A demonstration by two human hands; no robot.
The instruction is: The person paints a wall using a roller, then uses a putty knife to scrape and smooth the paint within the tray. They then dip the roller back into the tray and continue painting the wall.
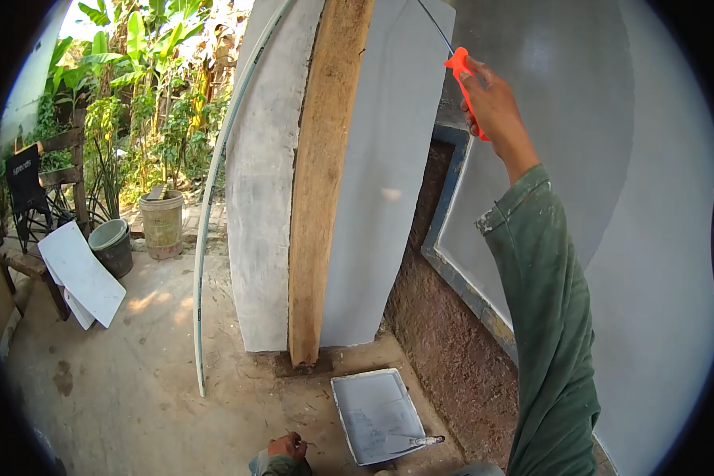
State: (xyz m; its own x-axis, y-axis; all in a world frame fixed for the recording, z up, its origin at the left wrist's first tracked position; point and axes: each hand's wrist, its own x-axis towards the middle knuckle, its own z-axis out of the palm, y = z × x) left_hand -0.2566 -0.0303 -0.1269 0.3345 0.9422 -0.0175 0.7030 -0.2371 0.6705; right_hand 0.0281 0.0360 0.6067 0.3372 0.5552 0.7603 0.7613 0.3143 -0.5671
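My right hand (492, 103) is raised at the upper right, closed around the orange handle (466, 89) of a tool. The tool's thin metal rod (435, 25) runs up and left past the top edge of the view, so its far end is hidden. Low at the bottom centre is my left hand (288, 447), its fingers curled; whether it holds anything is too small to tell. To its right lies a paint tray (377, 404) with grey paint, and a scraper (414, 441) rests across its lower right corner.
A wooden post (325, 182) stands against the grey pillar (385, 159). Left of it a pale hose (206, 214) curves down to the floor. Buckets (162, 226), white boards (83, 270) and a black chair (27, 181) are further left. A stone-based wall (460, 357) borders the right.
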